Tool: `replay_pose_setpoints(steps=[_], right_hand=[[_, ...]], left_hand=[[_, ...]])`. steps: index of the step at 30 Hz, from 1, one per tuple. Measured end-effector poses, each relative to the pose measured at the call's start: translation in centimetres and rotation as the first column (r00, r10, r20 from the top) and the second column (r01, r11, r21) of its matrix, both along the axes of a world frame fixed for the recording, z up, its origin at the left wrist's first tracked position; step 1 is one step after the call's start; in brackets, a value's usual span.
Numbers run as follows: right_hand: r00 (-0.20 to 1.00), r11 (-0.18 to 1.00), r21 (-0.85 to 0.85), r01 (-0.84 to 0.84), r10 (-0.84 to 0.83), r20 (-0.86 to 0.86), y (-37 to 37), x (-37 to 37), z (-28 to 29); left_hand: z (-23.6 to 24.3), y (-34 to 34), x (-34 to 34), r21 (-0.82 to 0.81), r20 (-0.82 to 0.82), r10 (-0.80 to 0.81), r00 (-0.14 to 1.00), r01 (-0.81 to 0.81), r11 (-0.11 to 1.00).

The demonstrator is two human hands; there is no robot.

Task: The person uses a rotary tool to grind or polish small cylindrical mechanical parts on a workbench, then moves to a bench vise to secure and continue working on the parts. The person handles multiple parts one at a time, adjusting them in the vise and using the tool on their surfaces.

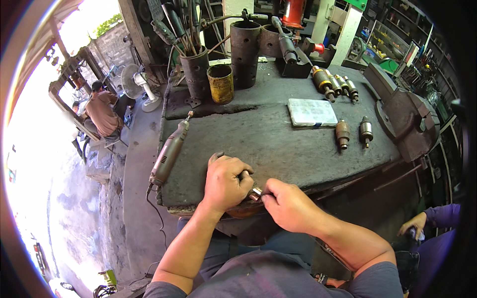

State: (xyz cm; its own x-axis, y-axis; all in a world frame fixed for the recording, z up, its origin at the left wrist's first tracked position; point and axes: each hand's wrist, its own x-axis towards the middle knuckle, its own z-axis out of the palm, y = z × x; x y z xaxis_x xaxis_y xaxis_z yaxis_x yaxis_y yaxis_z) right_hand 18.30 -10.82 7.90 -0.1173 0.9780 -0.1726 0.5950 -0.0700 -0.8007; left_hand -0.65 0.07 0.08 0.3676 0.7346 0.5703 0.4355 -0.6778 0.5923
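Note:
Over the near edge of the workbench (218, 144), my two hands meet around a small shiny metal cylinder with a coppery tint (255, 194). My left hand (226, 181) is closed in a fist at one end of it, and a pale tip shows between thumb and forefinger. My right hand (288, 204) pinches the other end, its fingers bent inward. Most of the piece is hidden by my fingers, so its full shape cannot be made out. A grey rotary tool (170, 153) lies to the left of my left hand, its cord hanging off the bench.
Motor armatures (343, 133) stand at right, with several more (325, 82) behind. Beyond my hands lies a clear plastic case (312, 112). Metal canisters (221, 84) with tools line the back; a vise (407, 119) sits right. Another person's hand (413, 226) shows lower right; someone sits left near a fan (131, 82).

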Motion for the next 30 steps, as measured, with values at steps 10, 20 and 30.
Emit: replay_pose_setpoints(steps=[10, 20, 30], right_hand=[[1.000, 0.999, -0.047, 0.019, -0.018, 0.023, -1.2, 0.5, 0.5], [0.974, 0.931, -0.298, 0.211, -0.173, 0.147, -15.3, 8.4, -19.7], [0.811, 0.610, -0.753, 0.246, -0.555, -0.184, -16.3, 11.0, -26.7]], left_hand=[[0.2, 0.0, -0.1, 0.011, -0.002, 0.000, 1.000, 0.000, 1.000], [0.3, -0.1, 0.0, -0.009, -0.012, 0.007, 1.000, -0.007, 1.000], [0.8, -0.3, 2.6, -0.028, -0.091, 0.234, 0.968, -0.237, 0.971]])
